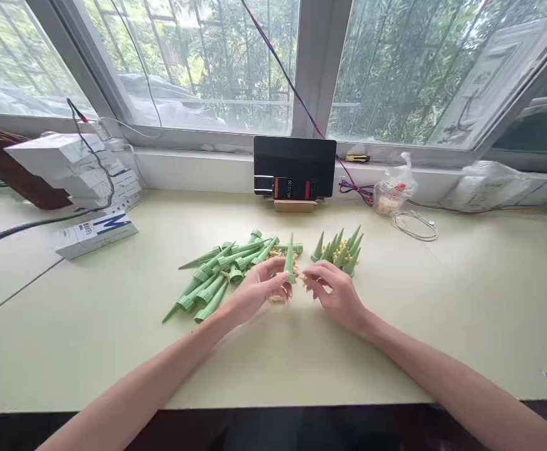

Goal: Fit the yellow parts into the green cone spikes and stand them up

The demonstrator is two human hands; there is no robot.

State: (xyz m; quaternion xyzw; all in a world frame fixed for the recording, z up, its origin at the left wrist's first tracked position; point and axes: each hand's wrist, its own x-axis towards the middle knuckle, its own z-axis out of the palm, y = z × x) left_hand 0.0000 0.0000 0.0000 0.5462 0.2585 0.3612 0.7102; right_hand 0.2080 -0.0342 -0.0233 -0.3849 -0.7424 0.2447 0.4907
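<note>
My left hand (264, 285) is closed on a green plastic watering spike (289, 258), holding it upright with the tip pointing up. Just to the right, the fingers of my right hand (335, 293) are pinched together, and a small yellow piece (304, 279) shows at their tips. Several green watering spikes (212, 294) lie in a loose pile left of and behind my left hand. Small yellow pieces (277, 299) lie partly hidden beneath that hand. Beyond my right hand, a group of green spikes (341, 247) stands points up, with yellow bits among them.
A phone (294, 188) showing a timer leans on a black tablet (296, 156) at the back. White boxes (94, 232) are at the left. A coiled white cable (415, 227) and a plastic bag (394, 191) lie back right, near a yellow cutter (357, 158) on the sill.
</note>
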